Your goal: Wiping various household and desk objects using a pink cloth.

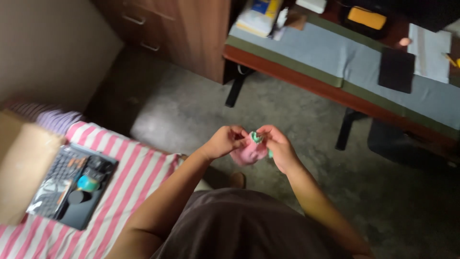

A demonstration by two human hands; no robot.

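1. Head view, looking down: the left hand and the right hand meet in front of the body, above the floor, both closed on one small pink sock.
2. Left hand: fingers curled and pinched on the sock's upper edge, knuckles turned toward the camera.
3. Right hand: fingertips clamped on the same edge from the other side, touching the green cuff that shows between the two hands.
4. Sock: it hangs as a soft bunch below the fingers, held in the air, apart from every surface. Judged from this, the handling of the cuff is under way; the sock is neither laid flat nor set down. Whether it is being opened or rolled cannot be told.
5. Below left: a bed with a pink-and-white striped sheet, bearing a dark tray of small items beside a cardboard box.
6. Above right: a long bench with a grey-blue cover, carrying a black cloth and papers, well apart from the hands.
7. Beneath all: a grey concrete floor.
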